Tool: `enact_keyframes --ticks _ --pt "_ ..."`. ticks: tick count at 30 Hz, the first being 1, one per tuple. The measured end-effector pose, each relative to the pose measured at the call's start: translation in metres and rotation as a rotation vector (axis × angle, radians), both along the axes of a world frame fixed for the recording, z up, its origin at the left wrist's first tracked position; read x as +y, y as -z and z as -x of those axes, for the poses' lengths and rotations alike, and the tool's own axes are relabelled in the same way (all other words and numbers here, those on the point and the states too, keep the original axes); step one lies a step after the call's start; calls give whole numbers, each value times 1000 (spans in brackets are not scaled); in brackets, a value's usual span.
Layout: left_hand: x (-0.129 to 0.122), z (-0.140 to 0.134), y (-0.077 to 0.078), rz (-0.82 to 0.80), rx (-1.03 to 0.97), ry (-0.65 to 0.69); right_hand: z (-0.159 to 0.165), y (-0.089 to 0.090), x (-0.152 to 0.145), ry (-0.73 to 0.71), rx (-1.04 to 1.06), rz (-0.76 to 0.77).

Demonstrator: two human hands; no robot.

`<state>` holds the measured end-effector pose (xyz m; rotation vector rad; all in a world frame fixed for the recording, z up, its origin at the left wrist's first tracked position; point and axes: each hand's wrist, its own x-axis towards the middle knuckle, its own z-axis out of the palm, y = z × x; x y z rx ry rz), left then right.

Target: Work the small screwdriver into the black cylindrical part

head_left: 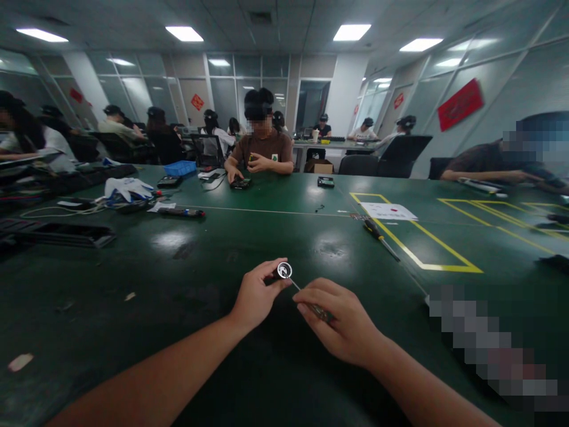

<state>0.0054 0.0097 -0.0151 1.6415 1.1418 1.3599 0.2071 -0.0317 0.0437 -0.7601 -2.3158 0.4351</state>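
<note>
My left hand is closed around a small dark cylinder with a bright metal rim, its round open end turned up towards me. Some light and dark parts show inside the rim, too small to name. In my right hand is a thin screwdriver, gripped by its handle, which the fingers partly cover. The slim shaft points up and left, and its tip meets the rim of the cylinder; whether it sits inside or against the edge I cannot tell. Both hands are held above the green table.
A yellow-and-black screwdriver lies right of centre, near a white paper sheet and yellow tape lines. A dark pen-shaped tool, white gloves and a black tray lie to the left. Across the table a co-worker handles small parts.
</note>
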Motion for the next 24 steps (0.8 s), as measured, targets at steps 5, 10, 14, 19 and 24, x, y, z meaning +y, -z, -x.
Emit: enact_keyframes --ticks 5,10,14,19,24 --pt "3 2 2 -12 -1 -13 1 -2 0 22 -18 48" --pt "0 4 -4 -149 166 -34 -2 -1 2 54 34 86" --pt "-1 4 -4 -161 188 -32 -5 -3 5 62 86 157" --pt "2 4 0 -51 52 -35 -2 -3 4 24 -17 125" --pt "2 7 -4 -70 73 -62 3 -2 -1 5 -121 72"
